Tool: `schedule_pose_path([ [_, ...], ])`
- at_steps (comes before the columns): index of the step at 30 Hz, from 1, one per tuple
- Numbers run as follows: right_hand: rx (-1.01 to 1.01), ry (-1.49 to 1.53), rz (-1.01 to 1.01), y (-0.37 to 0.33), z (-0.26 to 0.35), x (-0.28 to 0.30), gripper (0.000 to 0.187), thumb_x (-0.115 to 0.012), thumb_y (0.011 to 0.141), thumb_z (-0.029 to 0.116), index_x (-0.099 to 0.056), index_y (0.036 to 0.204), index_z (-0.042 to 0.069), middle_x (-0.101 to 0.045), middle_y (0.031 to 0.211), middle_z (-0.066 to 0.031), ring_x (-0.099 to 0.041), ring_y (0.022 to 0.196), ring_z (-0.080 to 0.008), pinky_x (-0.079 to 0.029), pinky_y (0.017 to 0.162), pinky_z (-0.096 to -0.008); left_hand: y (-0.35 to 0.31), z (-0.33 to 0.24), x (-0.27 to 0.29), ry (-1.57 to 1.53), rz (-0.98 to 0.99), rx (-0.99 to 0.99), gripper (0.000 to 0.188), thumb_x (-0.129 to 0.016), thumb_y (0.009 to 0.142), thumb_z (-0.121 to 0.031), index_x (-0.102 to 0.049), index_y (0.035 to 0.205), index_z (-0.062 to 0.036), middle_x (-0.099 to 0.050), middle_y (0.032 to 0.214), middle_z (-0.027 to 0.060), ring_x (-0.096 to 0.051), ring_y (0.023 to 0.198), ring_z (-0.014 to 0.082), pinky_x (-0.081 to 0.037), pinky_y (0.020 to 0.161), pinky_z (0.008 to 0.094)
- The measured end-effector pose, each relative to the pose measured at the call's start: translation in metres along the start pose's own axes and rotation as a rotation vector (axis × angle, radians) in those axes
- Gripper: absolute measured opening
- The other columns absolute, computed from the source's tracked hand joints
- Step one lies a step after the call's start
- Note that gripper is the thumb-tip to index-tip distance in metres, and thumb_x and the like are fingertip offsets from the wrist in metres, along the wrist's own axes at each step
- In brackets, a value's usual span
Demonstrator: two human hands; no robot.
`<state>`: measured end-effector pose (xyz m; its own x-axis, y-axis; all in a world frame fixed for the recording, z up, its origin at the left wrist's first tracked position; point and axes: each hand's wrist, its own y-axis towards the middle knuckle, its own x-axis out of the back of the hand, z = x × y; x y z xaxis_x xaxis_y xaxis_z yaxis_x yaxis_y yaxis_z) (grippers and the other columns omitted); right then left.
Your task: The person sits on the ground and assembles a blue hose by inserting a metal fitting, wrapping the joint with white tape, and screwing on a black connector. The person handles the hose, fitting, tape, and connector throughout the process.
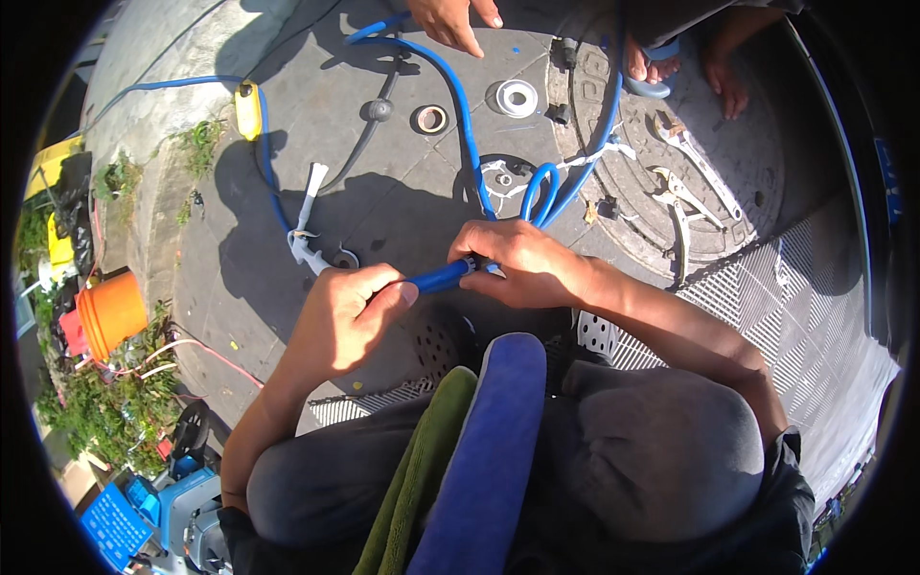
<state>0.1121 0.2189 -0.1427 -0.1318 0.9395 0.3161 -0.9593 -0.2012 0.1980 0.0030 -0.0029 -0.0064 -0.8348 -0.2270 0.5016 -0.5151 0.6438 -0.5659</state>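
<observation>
Here, the blue hose (438, 280) slants toward upper right between both hands (345, 321) (527, 264).

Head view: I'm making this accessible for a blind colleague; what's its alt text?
A person's left hand and right hand hold a blue hose over grey paving. Beyond lie two rolls and, on a round cover, metal tools, near someone else's hand.

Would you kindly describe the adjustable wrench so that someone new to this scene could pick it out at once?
Start at the round manhole cover at upper right, beyond the right hand. On it lies the adjustable wrench, long and silver, slanting down rightward. Its single straight handle sets it apart from the pliers beside it, whose two handles spread apart.
</observation>
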Motion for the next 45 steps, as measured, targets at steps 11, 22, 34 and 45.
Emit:
schedule_pose_path([
  [11,0.136,-0.158,-0.222,0.004,0.004,0.001,0.032,-0.083,0.079,0.0,-0.065,0.104,0.005,-0.075,0.103,-0.0108,-0.074,0.084,-0.0322,-0.056,0.08,-0.0429,0.002,0.001,-0.001,-0.254,-0.003,0.177,0.03,-0.06,0.108,-0.021,-0.068,0.088,-0.0004,-0.051,0.065,-0.0045,-0.043,0.058,0.0034,-0.034,0.052,0.0244],
  [22,-0.161,-0.016,0.234,0.017,0.026,0.02,0.026,-0.085,0.086,0.021,-0.072,0.102,0.005,-0.077,0.093,-0.0125,-0.071,0.084,-0.037,-0.049,0.102,-0.0505,0.0,-0.004,0.0,0.124,-0.071,-0.085,0.024,-0.068,0.104,-0.016,-0.065,0.086,0.0006,-0.047,0.059,0.0071,-0.044,0.053,0.0129,-0.035,0.051,0.0343],
  [34,-0.179,0.196,-0.046,0.009,0.005,0.001,0.037,-0.085,0.087,0.011,-0.064,0.118,0.006,-0.074,0.091,-0.0085,-0.073,0.074,-0.0195,-0.055,0.062,-0.0338,-0.003,-0.001,0.008,-0.066,-0.085,0.047,0.031,-0.062,0.107,-0.022,-0.069,0.088,0.0012,-0.05,0.063,-0.0033,-0.044,0.059,0.0052,-0.034,0.053,0.0275],
  [45,0.272,-0.222,-0.156,0.015,0.008,0.014,0.036,-0.087,0.076,0.005,-0.068,0.106,0.0,-0.075,0.104,-0.0141,-0.075,0.093,-0.0314,-0.053,0.083,-0.0446,-0.002,0.008,0.003,-0.128,-0.044,0.073,0.028,-0.063,0.107,-0.022,-0.07,0.091,0.001,-0.051,0.062,0.0033,-0.044,0.059,0.0078,-0.036,0.054,0.0305],
])
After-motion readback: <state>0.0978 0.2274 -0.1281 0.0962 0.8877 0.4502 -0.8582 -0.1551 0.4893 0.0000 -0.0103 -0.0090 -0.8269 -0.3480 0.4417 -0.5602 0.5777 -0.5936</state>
